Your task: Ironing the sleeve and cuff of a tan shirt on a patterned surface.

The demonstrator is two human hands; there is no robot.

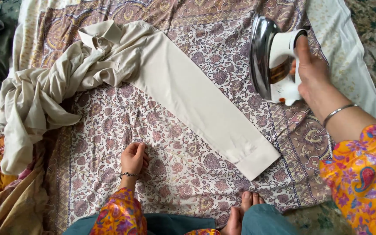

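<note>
A person is sitting on the floor over a patterned floral sheet (183,169). The right hand (312,72) is gripping the handle of one white electric iron (273,58), holding it tilted with its shiny soleplate lifted clear — just beside the sleeve (196,102) of one cream shirt (66,82), which is lying stretched flat while the body is bunching at the left. The left hand (133,159) is resting loosely curled and empty on the sheet. Risks as I judge them: the soleplate could scorch cloth or burn the two bare feet (244,209) nearby.

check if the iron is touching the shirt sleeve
Apart. The head view shows the iron, tilted up in the right hand, with patterned cloth visible between it and the sleeve.
</note>
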